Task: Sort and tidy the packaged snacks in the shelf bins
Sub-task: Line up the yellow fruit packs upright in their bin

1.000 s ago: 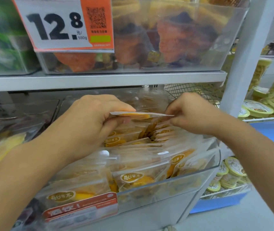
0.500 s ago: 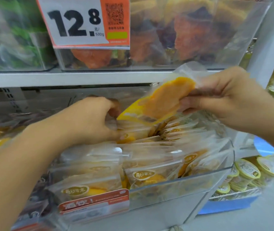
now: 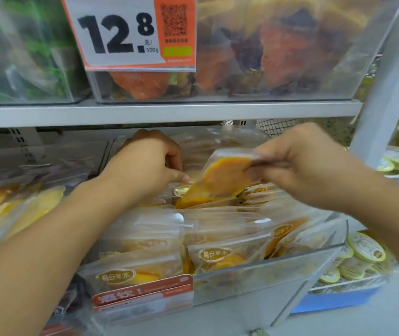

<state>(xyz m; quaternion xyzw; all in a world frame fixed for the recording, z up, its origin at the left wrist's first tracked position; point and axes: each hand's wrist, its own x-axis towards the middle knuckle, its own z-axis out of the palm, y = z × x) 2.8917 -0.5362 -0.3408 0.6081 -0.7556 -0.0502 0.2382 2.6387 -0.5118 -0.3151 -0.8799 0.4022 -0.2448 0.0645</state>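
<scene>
My right hand [image 3: 300, 163] pinches a mango pack [image 3: 220, 180] by its top edge, tilted, its lower end down among the packs [image 3: 208, 258] at the back of the clear bin [image 3: 278, 270]. My left hand [image 3: 150, 166] reaches in beside it, fingers curled down against the back row; what they grip I can't tell. Above, a price tag [image 3: 130, 32] reads 12.8.

Big price sign [image 3: 130, 32] up top, white and orange, showing 12.8 in fat black numbers, with a square code on the orange part. Grey shelf board [image 3: 169, 111] just under it. White post [image 3: 387, 81] on the right side. Blue tray [image 3: 334, 300] low on the right. Pale floor [image 3: 375, 321] at the bottom corner.
</scene>
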